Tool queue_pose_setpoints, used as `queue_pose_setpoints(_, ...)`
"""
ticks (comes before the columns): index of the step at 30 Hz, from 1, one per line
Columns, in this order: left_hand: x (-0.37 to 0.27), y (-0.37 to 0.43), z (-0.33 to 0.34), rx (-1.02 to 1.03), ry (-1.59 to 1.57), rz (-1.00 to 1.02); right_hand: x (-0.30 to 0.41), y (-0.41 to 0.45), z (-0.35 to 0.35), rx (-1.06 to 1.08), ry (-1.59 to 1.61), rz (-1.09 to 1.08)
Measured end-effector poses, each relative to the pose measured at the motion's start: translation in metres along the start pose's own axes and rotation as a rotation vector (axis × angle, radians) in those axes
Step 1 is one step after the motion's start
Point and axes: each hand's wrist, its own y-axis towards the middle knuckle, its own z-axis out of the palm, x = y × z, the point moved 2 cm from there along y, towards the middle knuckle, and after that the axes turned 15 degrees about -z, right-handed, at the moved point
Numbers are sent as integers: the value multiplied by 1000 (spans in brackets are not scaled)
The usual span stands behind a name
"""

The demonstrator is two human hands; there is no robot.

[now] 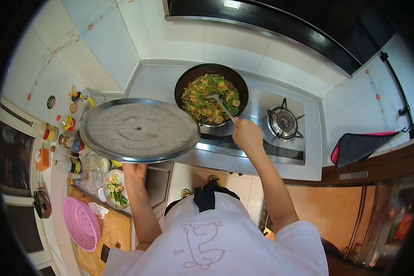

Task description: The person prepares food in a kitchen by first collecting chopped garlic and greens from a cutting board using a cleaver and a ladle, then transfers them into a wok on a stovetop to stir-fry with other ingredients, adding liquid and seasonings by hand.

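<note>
A dark wok (240, 77) stands on the left burner, holding green stalks, pale round slices and browned pieces (207, 103). My right hand (247, 135) grips the handle of a metal spatula (224, 106), whose head rests among the food. On the other side, a large round metal lid (139, 131) is held up by my left hand (135, 169); the fingers are hidden beneath it, only the wrist and lower palm show below its near rim. The lid is left of the wok, its right edge close to or overlapping the wok's near left side.
An unused gas burner (283, 120) is right of the wok. Bottles (68, 122) and jars line the left counter, near a plate of chopped garlic and greens (115, 189), a pink plastic basket (81, 224) and a wooden cutting board (119, 231). A dark cloth (358, 148) hangs at right.
</note>
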Motion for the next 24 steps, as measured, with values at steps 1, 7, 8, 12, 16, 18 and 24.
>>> queue_pose_setpoints(1, -4, 8, -8, 31, 15, -33, -3, 12, 2, -46, 22, 0)
queue_pose_setpoints(7, -2, -2, -4, -1, 40, 14, 17, -10, -54, -79, 35, 3)
queue_pose_setpoints(8, -1, -2, -6, 16, 25, 12, 18, -16, -56, -6, 22, 43)
queue_pose_setpoints(12, -1, 10, -17, -12, 19, -34, 15, -9, -29, -5, 16, 24)
queue_pose_setpoints(16, 1, 6, -6, -38, 63, 8, 7, -11, -45, -58, 9, 40)
queue_pose_setpoints(18, 1, 3, -6, -34, 41, 17, 10, -26, -66, -57, -10, 66)
queue_pose_setpoints(24, 1, 19, -21, 1, 56, -22, -12, -17, -40, 13, -75, 61)
